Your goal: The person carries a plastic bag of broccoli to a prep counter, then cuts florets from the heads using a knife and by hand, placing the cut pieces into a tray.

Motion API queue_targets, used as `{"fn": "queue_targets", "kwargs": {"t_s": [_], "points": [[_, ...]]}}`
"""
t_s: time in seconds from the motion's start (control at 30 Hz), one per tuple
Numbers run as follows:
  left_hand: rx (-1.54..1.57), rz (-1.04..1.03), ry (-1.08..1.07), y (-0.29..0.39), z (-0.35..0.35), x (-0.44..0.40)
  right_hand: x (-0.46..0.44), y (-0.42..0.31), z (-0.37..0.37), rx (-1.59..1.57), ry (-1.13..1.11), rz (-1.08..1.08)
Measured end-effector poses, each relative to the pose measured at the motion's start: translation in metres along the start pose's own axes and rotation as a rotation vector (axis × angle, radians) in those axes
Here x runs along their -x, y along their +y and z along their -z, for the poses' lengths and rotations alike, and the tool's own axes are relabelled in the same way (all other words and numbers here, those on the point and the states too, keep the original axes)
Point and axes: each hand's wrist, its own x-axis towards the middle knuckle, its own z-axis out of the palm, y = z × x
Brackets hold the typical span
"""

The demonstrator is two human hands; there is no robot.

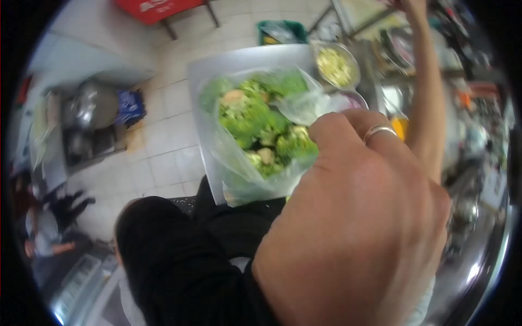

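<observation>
- Broccoli florets (239,117), in an open clear bag (239,168) — ahead and left of the left hand (359,217), the nearer one.
- Left fingers curled, tips hidden; can't tell what they hold.
- Right hand (408,4) far off, cropped — grip unclear.
- Metal desk (198,70) beneath; bowl (356,73) beside; tiled floor (171,136) leftward.

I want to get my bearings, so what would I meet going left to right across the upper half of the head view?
Shiny metal vessel → blue item → broccoli → pale yellow chopped food → bare forearm.
</observation>
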Motion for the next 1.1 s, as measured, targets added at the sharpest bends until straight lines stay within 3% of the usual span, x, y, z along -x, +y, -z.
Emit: {"fn": "queue_targets", "kwargs": {"t_s": [0.03, 0.13, 0.17, 0.2, 0.23, 0.27, 0.3, 0.33, 0.37, 0.43, 0.5, 0.57, 0.63, 0.7, 0.8, 0.9, 1.0, 1.1], "points": [[0.016, -0.059, -0.001, 0.008, -0.006, 0.007, 0.017, 0.015, 0.019, 0.124, 0.061, 0.062], [0.081, -0.265, -0.086, 0.027, -0.026, 0.042, 0.127, 0.028, 0.04, -0.598, 0.198, -0.489], [0.108, -0.309, -0.106, 0.026, -0.031, 0.051, 0.152, -0.09, 0.141, -0.099, 0.144, -0.514], [0.121, -0.348, -0.124, 0.026, -0.039, 0.059, 0.174, -0.126, 0.159, -0.599, 0.183, -0.611], [0.132, -0.376, -0.14, 0.022, -0.046, 0.066, 0.197, -0.161, 0.177, -1.355, 0.395, -0.708], [0.146, -0.402, -0.157, 0.019, -0.053, 0.071, 0.219, -0.197, 0.195, -1.812, 0.606, -0.821], [0.154, -0.418, -0.17, 0.014, -0.06, 0.075, 0.242, -0.215, 0.21, -1.941, 0.313, -0.705], [0.161, -0.424, -0.183, 0.006, -0.07, 0.076, 0.266, -0.242, 0.219, -1.862, 0.207, -0.717], [0.16, -0.428, -0.195, -0.005, -0.08, 0.076, 0.279, -0.271, 0.231, -1.926, 0.138, -0.717], [0.135, -0.399, -0.183, -0.043, -0.108, 0.067, 0.303, -0.32, 0.241, -2.193, 0.205, -0.83], [0.06, -0.353, -0.089, -0.088, -0.134, 0.063, 0.33, -0.357, 0.255, -2.14, 0.199, -1.119], [0.106, -0.213, 0.129, -0.134, -0.154, 0.052, 0.344, -0.394, 0.268, -1.883, 0.194, -1.181], [0.119, -0.053, 0.488, -0.172, -0.174, 0.04, 0.372, -0.418, 0.275, -1.807, 0.185, -1.206], [0.059, 0.052, 0.717, -0.225, -0.202, 0.013, 0.389, -0.441, 0.288, -1.833, 0.19, -1.282], [0.195, 0.241, 0.614, -0.264, -0.205, -0.003, 0.405, -0.472, 0.3, -1.797, 0.194, -1.364], [0.292, 0.295, 0.565, -0.274, -0.203, -0.007, 0.414, -0.496, 0.298, -1.69, 0.143, -1.429], [0.233, 0.303, 0.423, -0.273, -0.191, 0.0, 0.401, -0.509, 0.299, -1.678, 0.079, -1.42], [0.294, 0.197, 0.526, -0.282, -0.195, 0.009, 0.391, -0.517, 0.295, -1.612, -0.066, -1.397]]}}
